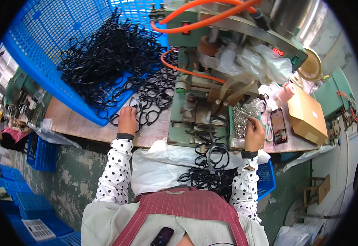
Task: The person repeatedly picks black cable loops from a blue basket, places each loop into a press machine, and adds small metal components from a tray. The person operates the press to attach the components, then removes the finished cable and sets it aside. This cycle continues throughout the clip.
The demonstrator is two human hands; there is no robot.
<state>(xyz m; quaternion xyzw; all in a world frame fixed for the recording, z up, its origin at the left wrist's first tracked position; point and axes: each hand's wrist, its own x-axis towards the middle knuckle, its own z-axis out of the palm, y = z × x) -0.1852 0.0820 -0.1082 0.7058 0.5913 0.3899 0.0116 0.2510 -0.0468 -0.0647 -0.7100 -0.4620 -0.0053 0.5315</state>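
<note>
At the front edge of a heap of black plastic eyeglass frames (150, 100), my left hand (127, 120) has its fingers curled on one of the frames. On the right, my right hand (254, 134) is pinched over a tray of small silvery metal parts (241, 119); whatever is between its fingertips is too small to name. Between my hands stands a green press machine (187, 129), with a black frame (217, 121) at its front. More black frames (216, 178) hang and lie below it, near my lap.
A large blue plastic basket (35, 53) tips toward the table, spilling black frames. Orange hoses (203, 10) cross above the machine. To the right are scissors (268, 130), a phone (279, 126) and a cardboard box (307, 115). A blue crate (266, 179) sits below the table.
</note>
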